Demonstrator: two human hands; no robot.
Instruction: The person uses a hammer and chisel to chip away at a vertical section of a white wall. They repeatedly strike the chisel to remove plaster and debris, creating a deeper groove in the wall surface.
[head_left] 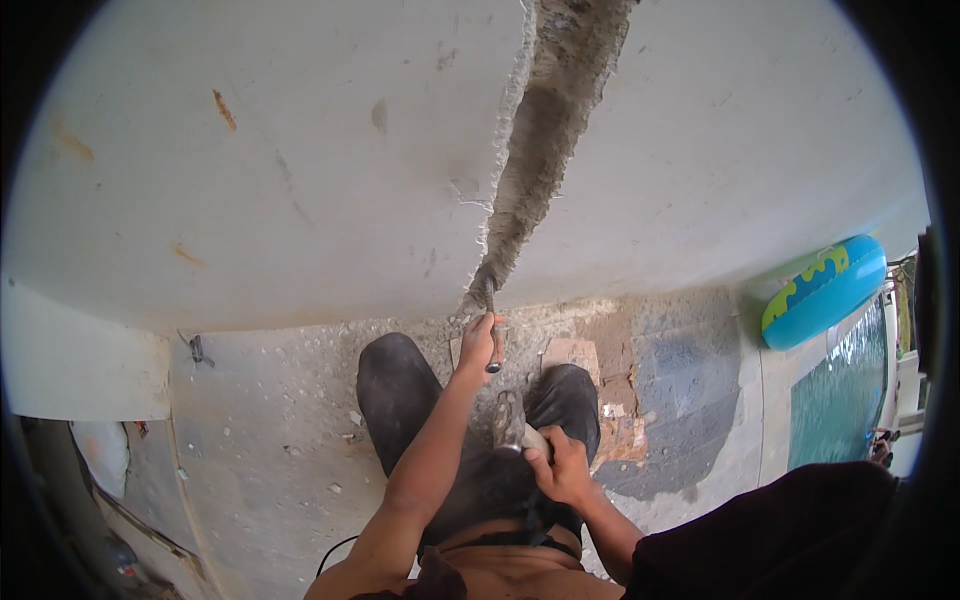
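My left hand [477, 345] is wrapped round a metal chisel [494, 352], held at the foot of the wall. Its far end reaches into the lower end of a rough groove [541, 140] cut up through the pale wall [330, 150]. In my right hand [566, 466] is a hammer [509, 421], gripped by its light handle close to the head. The hammer head hangs above my lap, a short way below the chisel's struck end and apart from it.
Rubble and dust lie along the wall's base. Torn cardboard [624, 438] rests on the floor right of my knee. Farther right are a blue and yellow-green inflatable ring [826, 292] and a pool [838, 385]. A white bag-like thing [101, 458] sits at the far left.
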